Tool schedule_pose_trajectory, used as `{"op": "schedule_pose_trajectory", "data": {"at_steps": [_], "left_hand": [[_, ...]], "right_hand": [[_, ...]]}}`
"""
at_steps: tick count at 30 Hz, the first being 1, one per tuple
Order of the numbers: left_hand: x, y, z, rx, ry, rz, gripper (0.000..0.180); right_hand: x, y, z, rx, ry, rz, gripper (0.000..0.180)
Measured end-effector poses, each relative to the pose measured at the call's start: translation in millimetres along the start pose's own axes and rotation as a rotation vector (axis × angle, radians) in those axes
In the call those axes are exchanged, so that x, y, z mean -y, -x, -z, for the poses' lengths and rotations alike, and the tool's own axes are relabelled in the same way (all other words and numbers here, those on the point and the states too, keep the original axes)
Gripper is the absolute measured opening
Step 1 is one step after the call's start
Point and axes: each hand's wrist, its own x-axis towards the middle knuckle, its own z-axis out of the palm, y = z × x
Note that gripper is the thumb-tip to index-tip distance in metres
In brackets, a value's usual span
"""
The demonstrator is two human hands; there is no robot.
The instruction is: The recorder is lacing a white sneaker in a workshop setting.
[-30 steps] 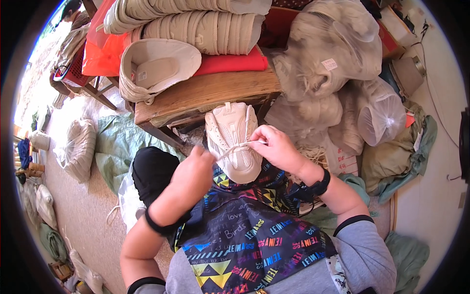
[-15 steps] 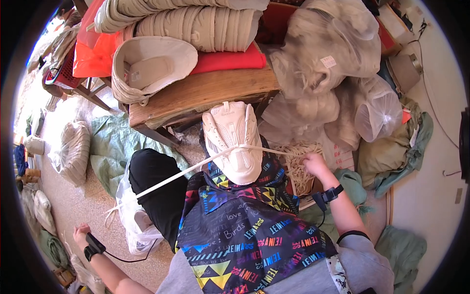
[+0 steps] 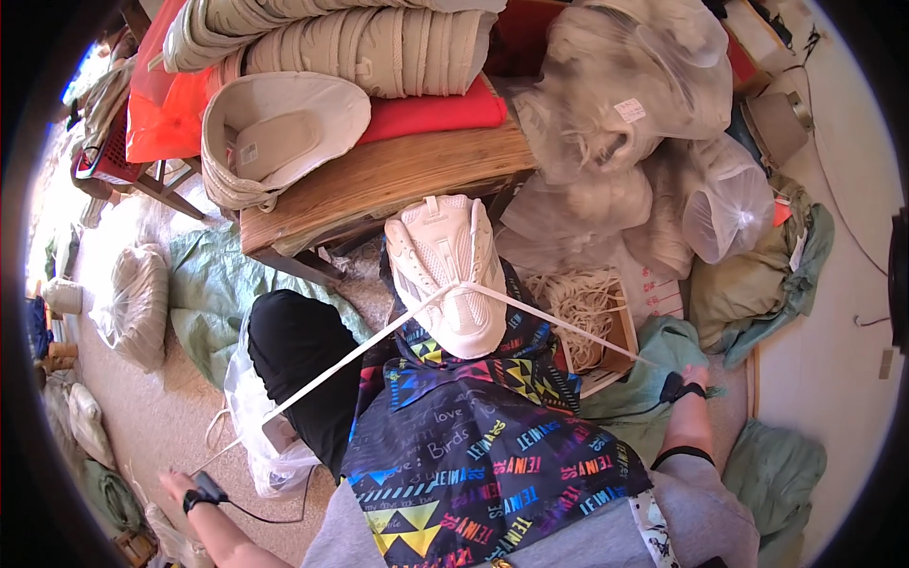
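A cream sneaker upper (image 3: pixel 443 256) rests on my lap, its toe toward me. A white shoelace (image 3: pixel 355 362) passes through it near the toe end, and both lengths stretch out taut to the sides. Far out at the lower left, my left hand (image 3: pixel 175 485) is closed at one end of the lace; its fingers are slightly blurred. My right hand (image 3: pixel 694 374) is closed on the other length, beyond the box of laces, with the fingertips partly hidden. A patterned dark apron (image 3: pixel 492 464) lies beneath the upper.
Ahead stands a wooden bench (image 3: pixel 398 175) bearing stacked uppers (image 3: pixel 369 57), a single upper (image 3: pixel 284 133) and red cloth (image 3: pixel 436 118). A box of loose laces (image 3: pixel 620 322) is at my right. Plastic bags of uppers (image 3: pixel 634 95) pile up behind it.
My right hand has moved outward and toward me, drawing its lace length longer and straight. My left hand has shifted slightly down and right. The upper stays on my lap.
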Motion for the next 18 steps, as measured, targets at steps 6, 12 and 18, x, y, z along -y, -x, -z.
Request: {"op": "schedule_pose_trajectory", "data": {"at_steps": [6, 12, 18], "left_hand": [[-76.0, 65.9, -176.6, 0.272, 0.024, 0.157, 0.047], [-267.8, 269.5, -309.0, 1.028, 0.129, -0.094, 0.018], [-249.1, 360.6, -382.9, 1.299, 0.187, -0.107, 0.014]], "right_hand": [[2.1, 20.5, -40.9, -0.161, 0.153, -0.193, 0.012], [341.2, 174.2, -179.4, 0.598, -0.255, 0.11, 0.029], [414.3, 239.7, -251.9, 0.861, -0.307, 0.491, 0.015]]}}
